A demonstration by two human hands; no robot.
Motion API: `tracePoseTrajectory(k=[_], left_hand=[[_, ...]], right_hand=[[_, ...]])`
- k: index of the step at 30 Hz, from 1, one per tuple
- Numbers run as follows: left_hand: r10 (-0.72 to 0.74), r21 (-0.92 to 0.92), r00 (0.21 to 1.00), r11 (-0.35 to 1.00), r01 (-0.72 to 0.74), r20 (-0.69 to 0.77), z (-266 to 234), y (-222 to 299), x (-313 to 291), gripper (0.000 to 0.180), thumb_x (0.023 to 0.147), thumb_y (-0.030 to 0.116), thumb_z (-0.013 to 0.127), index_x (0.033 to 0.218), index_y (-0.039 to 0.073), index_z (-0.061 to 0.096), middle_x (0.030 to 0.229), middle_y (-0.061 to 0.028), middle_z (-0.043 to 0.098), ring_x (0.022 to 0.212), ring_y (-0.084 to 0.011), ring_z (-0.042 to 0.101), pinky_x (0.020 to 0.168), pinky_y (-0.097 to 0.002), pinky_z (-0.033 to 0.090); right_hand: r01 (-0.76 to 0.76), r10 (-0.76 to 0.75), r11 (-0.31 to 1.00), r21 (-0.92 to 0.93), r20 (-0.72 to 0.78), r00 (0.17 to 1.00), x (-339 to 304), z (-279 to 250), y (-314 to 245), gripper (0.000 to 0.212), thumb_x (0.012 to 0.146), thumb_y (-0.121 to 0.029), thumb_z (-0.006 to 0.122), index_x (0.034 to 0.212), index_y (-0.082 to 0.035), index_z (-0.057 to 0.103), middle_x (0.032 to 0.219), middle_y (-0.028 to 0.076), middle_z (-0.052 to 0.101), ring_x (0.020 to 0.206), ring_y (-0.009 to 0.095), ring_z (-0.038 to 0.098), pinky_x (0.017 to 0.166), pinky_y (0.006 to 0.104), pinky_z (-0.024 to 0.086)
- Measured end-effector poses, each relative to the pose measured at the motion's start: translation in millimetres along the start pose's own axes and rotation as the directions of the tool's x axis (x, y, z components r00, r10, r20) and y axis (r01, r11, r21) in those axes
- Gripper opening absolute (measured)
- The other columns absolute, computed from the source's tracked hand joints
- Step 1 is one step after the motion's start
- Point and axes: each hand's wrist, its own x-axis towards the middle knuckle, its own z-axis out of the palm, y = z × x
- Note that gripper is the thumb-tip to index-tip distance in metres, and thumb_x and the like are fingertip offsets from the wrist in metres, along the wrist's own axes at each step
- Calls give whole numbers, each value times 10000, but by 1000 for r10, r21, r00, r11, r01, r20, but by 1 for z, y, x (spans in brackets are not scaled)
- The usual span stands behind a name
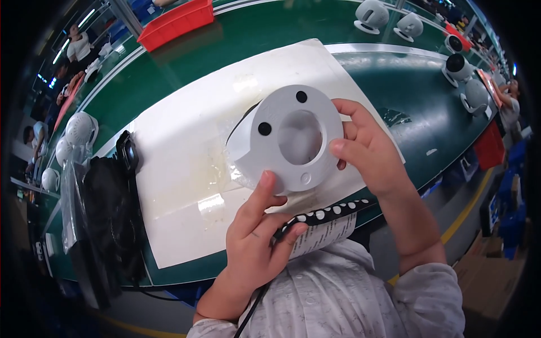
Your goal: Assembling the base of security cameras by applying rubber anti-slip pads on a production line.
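Gripping a white base [267, 153] by its three o'clock rim with right hand [366, 146].
Pinching dotted strip [320, 214], touching seven o'clock edge, with left hand [256, 242]; probably handling light, stiff, slippery.

From above the near edge of the white mat [180, 141], the head-worn left fisheye camera looks down at close range, facing across it.
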Motion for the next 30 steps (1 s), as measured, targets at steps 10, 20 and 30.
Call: tracePoseTrajectory(k=[10, 20, 30], left_hand=[[-84, 23, 996, 996, 84, -2, 0, -5, -20, 240, 696, 207, 679, 744, -3, 571, 1300, -232, 248, 959, -279, 494, 614, -281, 462], [-310, 252, 950, 924, 288, 51, -23, 7, -23, 147, 684, 79, 637, 800, 19, 570, 1193, -246, 411, 901, -286, 540, 671, -348, 445], [-221, 138, 971, 969, 207, 94, -11, -6, -17, 264, 631, 232, 734, 785, 34, 651, 1239, -219, 353, 1072, -344, 417, 887, -394, 337]], right_hand=[[81, -232, 859, -506, -244, 942, 92, -157, 14, 403, 854, -290, 464, 1146, -14, 443, 995, 96, 537, 950, 154, 498, 817, 267, 375], [-291, -380, 110, -951, -310, 871, 255, -355, 56, 496, 813, -440, 428, 1178, -105, 439, 1210, 100, 444, 1108, 270, 422, 909, 430, 299], [-281, -509, -122, -952, -183, 841, 233, -379, 50, 271, 867, -167, 378, 1094, -79, 499, 1009, 143, 530, 945, 303, 492, 817, 381, 390]])
